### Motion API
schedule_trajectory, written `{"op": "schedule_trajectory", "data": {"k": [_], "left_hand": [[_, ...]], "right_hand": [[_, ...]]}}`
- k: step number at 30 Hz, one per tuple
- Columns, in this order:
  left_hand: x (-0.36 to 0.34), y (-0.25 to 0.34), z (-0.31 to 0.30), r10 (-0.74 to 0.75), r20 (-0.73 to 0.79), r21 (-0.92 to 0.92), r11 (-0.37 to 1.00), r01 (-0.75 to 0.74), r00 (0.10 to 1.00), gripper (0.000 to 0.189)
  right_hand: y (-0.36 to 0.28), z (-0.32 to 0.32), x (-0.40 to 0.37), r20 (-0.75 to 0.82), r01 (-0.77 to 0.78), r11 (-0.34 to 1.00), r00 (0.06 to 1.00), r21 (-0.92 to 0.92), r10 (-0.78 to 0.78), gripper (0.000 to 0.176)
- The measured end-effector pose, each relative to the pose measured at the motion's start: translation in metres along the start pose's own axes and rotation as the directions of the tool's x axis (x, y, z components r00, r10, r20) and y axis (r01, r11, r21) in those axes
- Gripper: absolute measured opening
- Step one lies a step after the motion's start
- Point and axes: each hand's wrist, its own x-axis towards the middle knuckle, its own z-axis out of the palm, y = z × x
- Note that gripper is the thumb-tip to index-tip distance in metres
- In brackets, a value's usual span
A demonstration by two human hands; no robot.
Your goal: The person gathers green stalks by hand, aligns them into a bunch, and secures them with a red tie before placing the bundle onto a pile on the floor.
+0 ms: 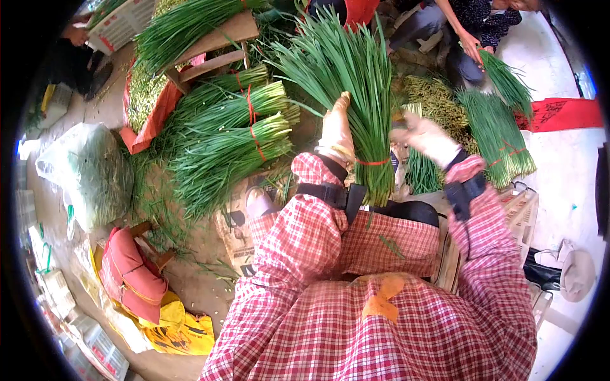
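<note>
A large bundle of garlic chives (365, 95) stands upright before me, its leaves fanning out at the top and a red band (373, 162) around its lower stems. My left hand (337, 130), in a pale glove, is closed on the bundle's left side with the thumb against the leaves; its other fingers are partly hidden. To the right of the bundle, my right hand (429, 136), also gloved, is held apart from the leaves. Its fingers stretch toward the bundle, slightly blurred, with nothing visible in them. The bundle's stem ends rest by my checked lap (387, 244).
Tied chive bundles (235, 146) lie at left beside a wooden stool (219, 41). More chives (499, 133) lie at right, where another person's hand (470, 47) holds a bunch. A filled plastic bag (89, 174) and a red cushioned stool (130, 273) stand at left.
</note>
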Motion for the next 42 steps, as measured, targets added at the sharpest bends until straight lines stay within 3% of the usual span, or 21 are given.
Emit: {"op": "schedule_trajectory", "data": {"k": [2,4,5,6,7,8,9,10,12,16,19,22,25,26,28,29,30,32,33,36,42], "left_hand": [[0.002,-0.007,0.005,0.091,-0.007,0.049,0.995,-0.090,0.996,0.032],[-0.010,0.000,0.010,0.045,0.031,-0.014,0.999,-0.045,0.999,0.035],[-0.018,0.008,0.013,0.021,0.047,-0.024,1.000,-0.020,0.999,0.038],[-0.020,0.012,0.015,-0.005,0.063,-0.033,0.999,0.007,0.998,0.042],[-0.006,0.007,0.006,0.022,0.033,0.153,0.988,-0.026,0.999,0.050],[-0.016,0.004,0.015,0.230,0.154,0.249,0.932,-0.263,0.961,0.056],[-0.013,0.003,0.011,0.231,0.131,0.276,0.925,-0.259,0.964,0.056],[-0.008,0.001,0.004,0.236,0.104,0.301,0.918,-0.257,0.966,0.057],[0.009,-0.004,-0.008,0.244,-0.068,0.270,0.938,-0.218,0.967,0.047],[-0.020,0.010,0.012,0.070,-0.145,0.113,0.992,-0.054,0.987,0.025],[-0.004,0.002,0.002,-0.073,-0.117,0.010,0.997,0.075,0.990,0.020],[-0.005,-0.002,0.004,-0.058,-0.085,-0.019,0.998,0.056,0.995,0.023],[-0.016,0.000,0.017,0.057,0.096,-0.008,0.998,-0.056,0.994,0.028],[-0.016,0.004,0.021,0.000,0.025,0.118,0.993,-0.003,1.000,0.034],[-0.019,-0.005,0.022,0.267,0.250,0.250,0.911,-0.328,0.931,0.062],[-0.015,-0.002,0.021,0.245,0.182,0.278,0.916,-0.289,0.952,0.058],[-0.015,0.000,0.018,0.207,0.046,0.250,0.945,-0.212,0.977,0.043],[-0.004,-0.001,0.005,0.162,-0.023,0.213,0.965,-0.154,0.987,0.026],[-0.001,-0.004,-0.001,0.113,-0.097,0.244,0.966,-0.086,0.989,0.022],[-0.015,0.002,0.012,0.015,-0.144,0.156,0.988,0.008,0.990,0.021],[-0.014,-0.001,0.010,-0.056,-0.137,0.073,0.995,0.066,0.989,0.030]], "right_hand": [[-0.075,0.028,-0.031,-0.198,-0.021,0.957,0.977,0.289,0.081,0.073],[-0.029,0.066,0.024,-0.382,0.235,0.691,0.922,0.684,0.065,0.057],[-0.043,0.069,0.018,-0.442,0.258,0.630,0.884,0.732,0.152,0.045],[-0.057,0.072,0.010,-0.515,0.257,0.703,0.838,0.663,0.179,0.044],[-0.073,0.074,0.003,-0.584,0.239,0.770,0.786,0.592,0.204,0.042],[-0.081,0.078,0.000,-0.631,0.294,0.811,0.767,0.507,0.116,0.041],[-0.088,0.078,-0.010,-0.615,0.150,0.899,0.773,0.412,0.153,0.043],[-0.062,0.095,0.007,-0.656,0.366,0.785,0.752,0.499,0.067,0.044],[-0.059,0.085,0.003,-0.551,0.305,0.635,0.802,0.710,0.231,0.044],[-0.038,0.061,0.005,-0.528,0.422,0.406,0.827,0.810,0.193,0.025],[-0.034,0.061,0.001,-0.538,0.418,0.424,0.814,0.804,0.218,0.023],[-0.035,0.060,-0.001,-0.563,0.433,0.458,0.803,0.777,0.196,0.026],[-0.044,0.057,-0.007,-0.549,0.397,0.503,0.812,0.768,0.199,0.034],[-0.043,0.064,-0.003,-0.562,0.454,0.452,0.816,0.768,0.136,0.040],[-0.047,0.073,-0.001,-0.628,0.488,0.625,0.779,0.609,0.004,0.043],[-0.052,0.073,-0.006,-0.637,0.448,0.710,0.771,0.544,0.001,0.043],[-0.053,0.071,-0.006,-0.597,0.391,0.693,0.799,0.605,0.071,0.042],[-0.048,0.067,-0.007,-0.503,0.269,0.643,0.838,0.717,0.210,0.041],[-0.043,0.069,-0.002,-0.547,0.410,0.509,0.823,0.757,0.152,0.039],[-0.046,0.062,-0.004,-0.554,0.455,0.417,0.818,0.787,0.153,0.037],[-0.049,0.063,-0.002,-0.552,0.460,0.412,0.822,0.787,0.137,0.040]]}}
